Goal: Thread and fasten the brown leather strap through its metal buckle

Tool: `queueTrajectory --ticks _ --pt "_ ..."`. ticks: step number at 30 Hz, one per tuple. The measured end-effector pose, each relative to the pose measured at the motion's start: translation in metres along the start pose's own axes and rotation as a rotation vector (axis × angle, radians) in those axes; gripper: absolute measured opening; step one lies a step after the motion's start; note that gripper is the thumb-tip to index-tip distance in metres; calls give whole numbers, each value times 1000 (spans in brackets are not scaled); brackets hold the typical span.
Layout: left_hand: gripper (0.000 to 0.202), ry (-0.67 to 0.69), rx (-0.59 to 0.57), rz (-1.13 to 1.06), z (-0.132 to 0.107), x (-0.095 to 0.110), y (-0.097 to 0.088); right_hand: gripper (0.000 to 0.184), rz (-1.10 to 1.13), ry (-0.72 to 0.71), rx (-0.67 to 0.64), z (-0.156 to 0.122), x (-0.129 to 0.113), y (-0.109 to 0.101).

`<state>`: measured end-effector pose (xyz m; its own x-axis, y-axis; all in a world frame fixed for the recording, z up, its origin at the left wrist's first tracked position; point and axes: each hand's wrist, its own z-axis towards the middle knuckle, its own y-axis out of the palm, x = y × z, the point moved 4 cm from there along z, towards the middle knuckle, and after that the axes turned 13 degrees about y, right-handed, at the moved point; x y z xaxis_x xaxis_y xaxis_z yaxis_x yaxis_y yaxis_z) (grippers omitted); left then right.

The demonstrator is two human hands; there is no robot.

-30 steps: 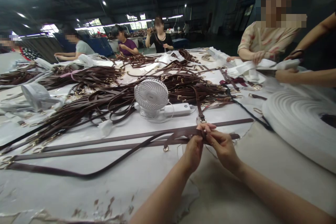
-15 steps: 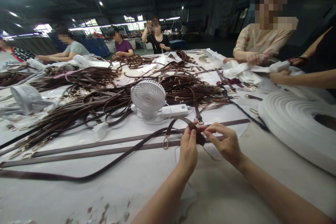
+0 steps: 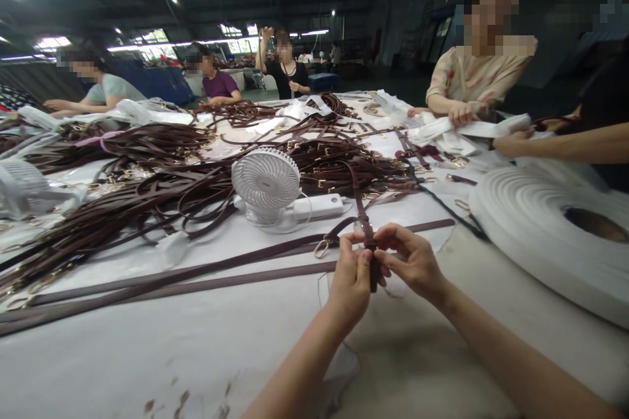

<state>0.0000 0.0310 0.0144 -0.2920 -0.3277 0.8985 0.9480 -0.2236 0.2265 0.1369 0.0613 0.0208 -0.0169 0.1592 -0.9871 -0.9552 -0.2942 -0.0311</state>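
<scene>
**Left grip (image 3: 350, 281) and right grip (image 3: 410, 260) clamped on brown leather strap (image 3: 374, 278)**

Both grips pinch the strap above the table (image 3: 147, 366), its metal clasp (image 3: 322, 249) just left. Beyond, a heap of straps (image 3: 147, 222) remains; whether these are finished cannot be told.

Left forearm (image 3: 295, 373): bare, rising from lower edge toward centre. Left hand (image 3: 350, 281): upright, fingers curled closed. Right forearm (image 3: 521, 366): bare, angled in from lower right. Right hand (image 3: 411, 260): turned inward, fingers pinching forward. Both hands just beside each other.
</scene>
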Motion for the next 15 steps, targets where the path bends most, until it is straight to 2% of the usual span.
queueTrajectory --ticks 6,13,15 --pt "36 30 44 65 -1 -1 0 21 32 35 18 -1 1 6" --pt "26 58 172 187 -1 -3 -9 12 -144 -104 134 -9 -5 19" --pt "23 56 189 195 0 -1 -12 14 -70 -66 123 -7 -2 21"
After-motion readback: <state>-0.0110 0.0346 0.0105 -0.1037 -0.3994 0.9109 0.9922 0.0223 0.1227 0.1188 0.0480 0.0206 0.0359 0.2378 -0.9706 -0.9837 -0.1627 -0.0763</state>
